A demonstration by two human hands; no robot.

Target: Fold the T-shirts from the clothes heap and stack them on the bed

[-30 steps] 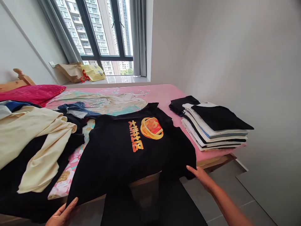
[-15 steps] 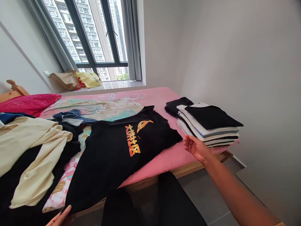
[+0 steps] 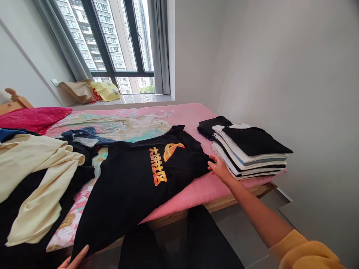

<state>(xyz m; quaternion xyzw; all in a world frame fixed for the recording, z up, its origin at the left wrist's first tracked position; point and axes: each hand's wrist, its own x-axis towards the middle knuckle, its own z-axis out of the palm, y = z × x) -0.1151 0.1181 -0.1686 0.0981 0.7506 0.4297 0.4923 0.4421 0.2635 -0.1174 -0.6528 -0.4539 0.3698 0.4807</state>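
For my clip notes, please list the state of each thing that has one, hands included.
Black shirt: spread out, one side folded over part of its print
Left hand: pinching the black shirt's near corner
Right hand: at the black shirt's edge, grip unclear
Clothes stack: folded, piled
Cream garment: loose, unfolded
Denim item: crumpled
Pillow: lying down
Grey curtains: drawn aside

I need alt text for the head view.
A black shirt, its orange print partly hidden by a fold, lies across a pink bed; the left hand pinches its near corner, the right hand is at its right edge. Loose clothes lie left, a folded stack right.
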